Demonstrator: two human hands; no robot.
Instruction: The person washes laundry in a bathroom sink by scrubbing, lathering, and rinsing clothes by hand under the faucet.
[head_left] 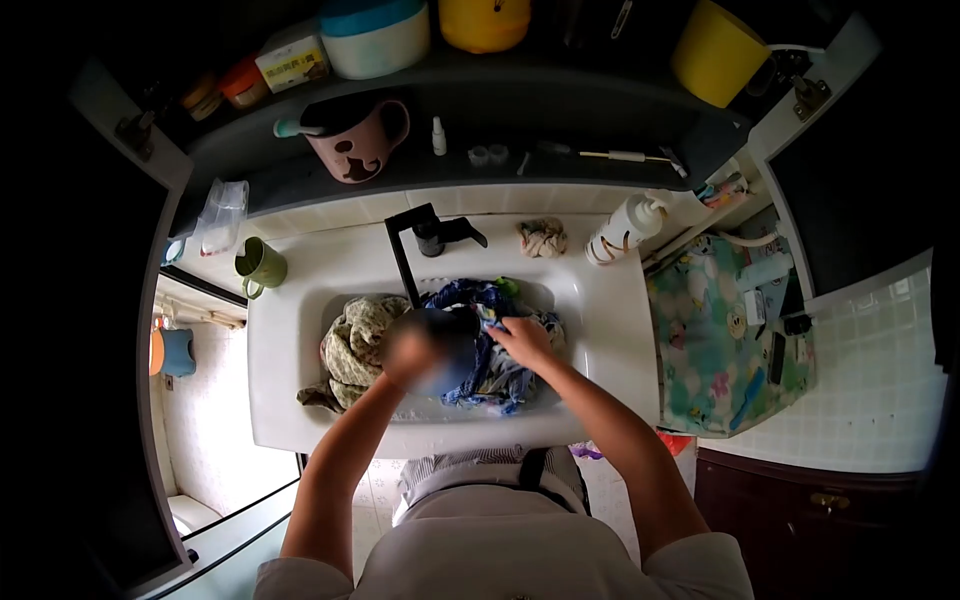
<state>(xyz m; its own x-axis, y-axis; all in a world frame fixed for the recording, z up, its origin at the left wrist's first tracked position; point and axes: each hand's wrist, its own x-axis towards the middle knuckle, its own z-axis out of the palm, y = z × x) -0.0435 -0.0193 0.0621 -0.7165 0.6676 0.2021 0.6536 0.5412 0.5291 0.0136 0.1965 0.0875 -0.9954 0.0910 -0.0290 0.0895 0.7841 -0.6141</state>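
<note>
My right hand (524,341) is closed on a wet dark blue patterned cloth (482,372) in the white sink (575,300). My left hand (412,355) is over the middle of the basin, between the blue cloth and a bunched green-beige patterned cloth (358,335). A blurred patch covers its fingers, so its grip cannot be made out. The black faucet (405,262) reaches over the basin, just above my left hand. A little water lies at the basin's near side.
On the sink's rim stand a green mug (262,266), a crumpled cloth (542,238) and a white pump bottle (627,229). Above, a dark shelf (440,170) holds a pink mug (357,145). Open cabinet doors flank both sides. A floral-covered surface (700,340) with small items lies right.
</note>
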